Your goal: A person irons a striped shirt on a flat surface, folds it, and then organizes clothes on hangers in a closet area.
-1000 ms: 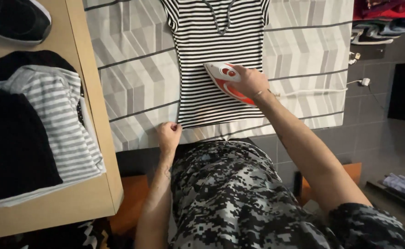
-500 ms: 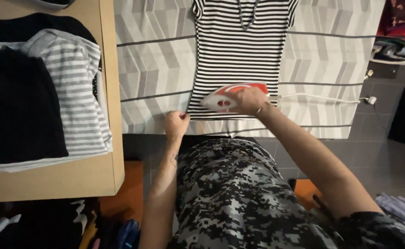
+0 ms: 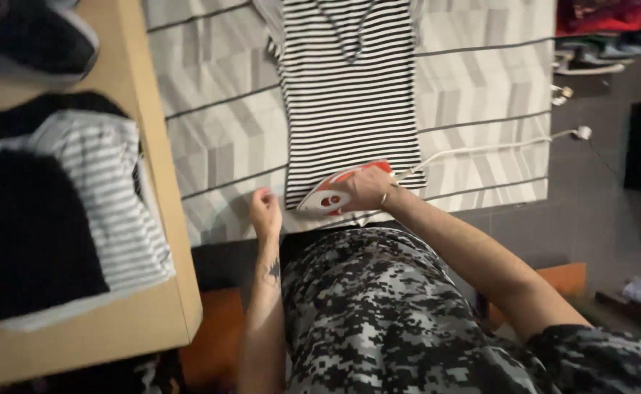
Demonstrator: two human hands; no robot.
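Observation:
A black-and-white striped shirt (image 3: pixel 349 95) lies flat on a grey patterned ironing surface (image 3: pixel 218 131), neck away from me. My right hand (image 3: pixel 368 188) grips a red and white iron (image 3: pixel 327 197) resting on the shirt's lower hem, its tip pointing left. Just left of the iron, my left hand (image 3: pixel 265 211) is closed at the hem's bottom left corner on the cloth. The iron's white cord (image 3: pixel 481 148) trails off to the right.
A wooden table (image 3: pixel 152 241) on the left carries folded clothes: a grey striped one (image 3: pixel 109 197) and black ones (image 3: pixel 21 233), plus a dark shoe (image 3: pixel 36 40). More clothes are heaped at the top right (image 3: pixel 605 22). Dark tiled floor is on the right.
The iron has slid down the shirt from its middle to the lower hem and turned its tip leftward. My left hand stayed at the hem's corner. The camera view has shifted.

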